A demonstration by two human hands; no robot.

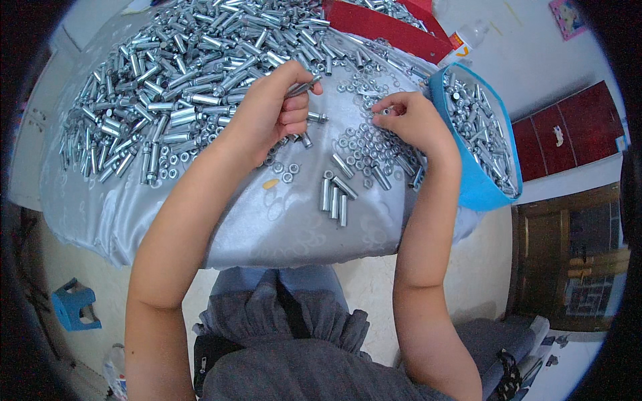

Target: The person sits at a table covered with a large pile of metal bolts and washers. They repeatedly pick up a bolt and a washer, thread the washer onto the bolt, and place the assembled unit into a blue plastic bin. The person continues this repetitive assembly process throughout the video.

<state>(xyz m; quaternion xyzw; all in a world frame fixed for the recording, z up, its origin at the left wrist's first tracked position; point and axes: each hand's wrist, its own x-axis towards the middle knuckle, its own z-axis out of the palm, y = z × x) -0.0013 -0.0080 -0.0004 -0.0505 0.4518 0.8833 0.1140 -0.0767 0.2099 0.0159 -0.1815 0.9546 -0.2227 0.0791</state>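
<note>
My left hand is closed around a metal bolt that sticks out past my thumb, over the silver cloth. My right hand pinches a small metal nut above a scatter of loose nuts. Between and below my hands lie three metal sleeves side by side. A big heap of metal sleeves and bolts fills the table's far left.
A blue tub holding several metal parts stands right of my right hand. A red box sits at the back. The silver-grey cloth covers the table; a small blue stool is on the floor, lower left.
</note>
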